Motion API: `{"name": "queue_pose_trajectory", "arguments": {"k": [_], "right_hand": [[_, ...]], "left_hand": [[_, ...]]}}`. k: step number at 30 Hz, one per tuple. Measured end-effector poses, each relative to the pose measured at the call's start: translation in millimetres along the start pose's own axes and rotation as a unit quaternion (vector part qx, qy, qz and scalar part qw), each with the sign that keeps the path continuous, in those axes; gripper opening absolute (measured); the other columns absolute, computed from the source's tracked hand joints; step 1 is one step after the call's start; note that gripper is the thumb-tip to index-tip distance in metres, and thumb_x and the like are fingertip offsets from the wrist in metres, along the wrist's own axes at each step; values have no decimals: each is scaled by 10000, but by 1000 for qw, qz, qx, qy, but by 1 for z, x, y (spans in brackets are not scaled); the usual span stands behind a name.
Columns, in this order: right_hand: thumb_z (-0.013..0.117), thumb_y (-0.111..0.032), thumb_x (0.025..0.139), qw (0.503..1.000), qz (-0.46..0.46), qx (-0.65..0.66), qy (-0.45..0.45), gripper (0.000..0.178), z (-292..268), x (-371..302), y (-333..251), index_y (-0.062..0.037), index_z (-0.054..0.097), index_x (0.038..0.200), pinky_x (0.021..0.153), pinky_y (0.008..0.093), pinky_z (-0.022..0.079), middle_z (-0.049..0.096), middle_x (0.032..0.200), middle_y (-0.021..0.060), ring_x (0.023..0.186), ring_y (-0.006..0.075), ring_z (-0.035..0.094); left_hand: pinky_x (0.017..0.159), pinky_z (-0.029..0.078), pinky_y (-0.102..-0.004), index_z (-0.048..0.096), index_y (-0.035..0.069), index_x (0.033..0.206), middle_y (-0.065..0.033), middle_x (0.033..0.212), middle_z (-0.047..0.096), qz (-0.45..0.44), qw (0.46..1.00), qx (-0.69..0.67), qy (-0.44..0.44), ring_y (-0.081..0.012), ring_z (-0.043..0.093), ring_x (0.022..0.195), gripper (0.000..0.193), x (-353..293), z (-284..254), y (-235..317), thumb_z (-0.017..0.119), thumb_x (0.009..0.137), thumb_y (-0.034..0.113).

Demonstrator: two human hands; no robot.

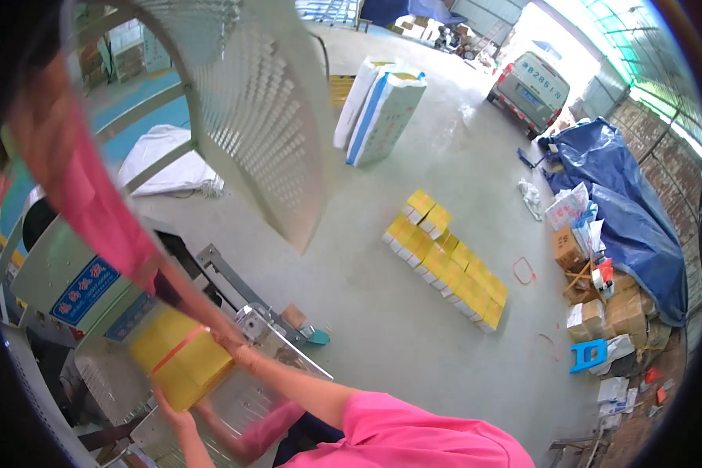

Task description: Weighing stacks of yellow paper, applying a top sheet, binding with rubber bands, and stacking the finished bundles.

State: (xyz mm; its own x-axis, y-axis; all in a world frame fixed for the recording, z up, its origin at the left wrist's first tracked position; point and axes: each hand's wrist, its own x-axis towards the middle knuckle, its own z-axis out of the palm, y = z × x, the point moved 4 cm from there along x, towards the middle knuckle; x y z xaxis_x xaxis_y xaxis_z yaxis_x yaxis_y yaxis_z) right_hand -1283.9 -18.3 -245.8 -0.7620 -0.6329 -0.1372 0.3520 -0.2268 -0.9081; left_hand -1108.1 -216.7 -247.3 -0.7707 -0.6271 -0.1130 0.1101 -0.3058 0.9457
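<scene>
A yellow block-shaped bundle (191, 366) with a red band across it rests at the steel worktop of a machine at the lower left. My right hand (232, 343) grips its right end, the forearm reaching in from the lower right. At the bundle's near corner, the fingers of my left hand (173, 415) press against its side, partly hidden. A blurred pink-sleeved arm (105, 214) slants down from the upper left towards the bundle; whether it is another person's or a reflection I cannot tell. The steel worktop (288, 359) mirrors a pink sleeve.
Close above stands a blurred perforated pale panel (249, 101). Several yellow-topped bundles (452, 269) sit in rows on the floor, with tall white packages (386, 109) behind. A blue tarpaulin (632, 210), cardboard boxes (628, 312) and a blue stool (588, 356) line the right. A van (530, 90) stands far back.
</scene>
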Motion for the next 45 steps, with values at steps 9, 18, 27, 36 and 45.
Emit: {"name": "queue_pose_trajectory", "arguments": {"k": [9,18,27,36,45], "right_hand": [[494,-337,1009,988,-62,-129,-56,408,28,0,-26,-66,510,1313,988,339,431,577,1226,44,1158,173,517],[493,-411,990,996,76,48,20,498,21,-74,-14,-49,560,1326,978,311,428,614,1221,49,1120,150,557],[454,-331,1007,939,-8,-343,33,445,67,-185,-41,-29,543,1322,961,351,440,603,1288,139,1127,222,589],[560,-209,942,929,19,-275,245,262,18,-201,-38,2,702,1007,696,296,503,706,833,69,776,131,650],[514,-130,968,978,27,-104,179,310,75,-160,-53,8,626,1222,867,259,479,675,1103,77,1007,153,632]], "left_hand": [[1116,332,-408,387,80,1465,-99,1461,434,-9,1000,-1,22,-238,405,1355,584,-11,-9,18,399,1014,452],[1106,342,-368,437,-1,1402,-123,1412,496,-78,997,17,16,-228,457,1307,482,-90,-11,36,389,1042,316],[875,465,-366,600,-15,1202,-182,1008,680,-8,920,390,-23,-324,643,999,429,-158,-38,95,461,997,336],[888,469,-316,596,-6,1239,-92,1107,678,-119,984,132,20,-195,620,1035,504,-126,-85,80,405,1036,413],[1010,393,-336,514,25,1333,-64,1265,586,-117,992,12,-51,-171,539,1161,489,-101,-43,95,369,1039,388]]}}
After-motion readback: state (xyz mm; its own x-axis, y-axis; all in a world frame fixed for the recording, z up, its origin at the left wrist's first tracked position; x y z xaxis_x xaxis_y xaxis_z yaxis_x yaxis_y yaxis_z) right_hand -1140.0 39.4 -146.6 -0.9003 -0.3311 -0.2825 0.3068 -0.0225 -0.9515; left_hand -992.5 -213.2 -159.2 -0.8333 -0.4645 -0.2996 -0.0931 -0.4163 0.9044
